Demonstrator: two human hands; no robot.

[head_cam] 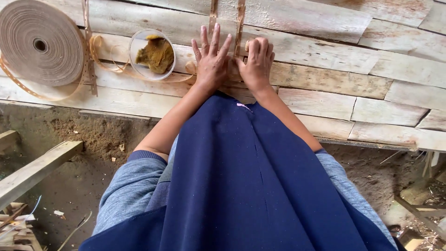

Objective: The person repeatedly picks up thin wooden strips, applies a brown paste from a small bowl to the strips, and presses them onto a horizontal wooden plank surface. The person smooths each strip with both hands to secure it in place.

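Two hands on veneer sheets | left hand flat, fingers spread, grasping nothing, pressing between two perforated tape strips | right hand curled, knuckles down beside right strip; grip cannot tell | risk: uneven pressure may skew or wrinkle tape | glue tub and tape roll leftward on bench, loose tape could snag

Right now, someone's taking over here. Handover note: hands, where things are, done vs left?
Left hand: flat, fingers spread, pressing the veneer sheets between two perforated tape strips.
Right hand: fingers curled, pressing on the right strip; no grip on anything that I can see.
Tape roll lies at far left, loose tape trailing from it. A clear tub of brown paste sits beside it.
Done: two strips run across the sheets above the hands.
Left: cannot tell how much remains.
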